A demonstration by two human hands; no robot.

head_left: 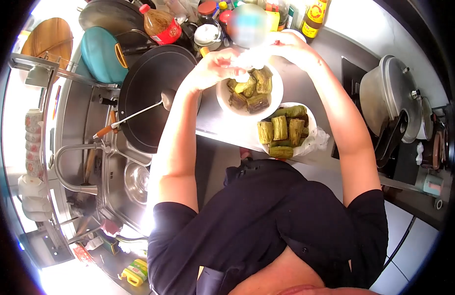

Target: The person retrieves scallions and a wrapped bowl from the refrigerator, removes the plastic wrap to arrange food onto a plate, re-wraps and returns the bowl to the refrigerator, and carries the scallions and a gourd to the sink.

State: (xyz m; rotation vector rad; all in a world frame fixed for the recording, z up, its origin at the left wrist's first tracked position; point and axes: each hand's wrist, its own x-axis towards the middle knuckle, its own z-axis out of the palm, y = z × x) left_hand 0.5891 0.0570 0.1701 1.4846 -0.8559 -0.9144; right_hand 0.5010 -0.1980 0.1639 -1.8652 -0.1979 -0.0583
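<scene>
Two hands hover near one bowl, one heaped dish beside.

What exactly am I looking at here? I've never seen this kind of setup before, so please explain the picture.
There is no machine: these are a person's two bare hands. The single picture comes from a camera worn on their head, looking down, so the chest shows at the bottom and the wide lens bends the edges.

The left hand and right hand are above a white bowl of green-brown vegetable pieces, possibly cooked eggplant. Between the hands is something white, too glared to identify.

Nearer the body, a second dish holds more pieces, with crumpled clear plastic at its side. A black wok with a ladle lies to the left; a metal pressure cooker stands to the right.
</scene>
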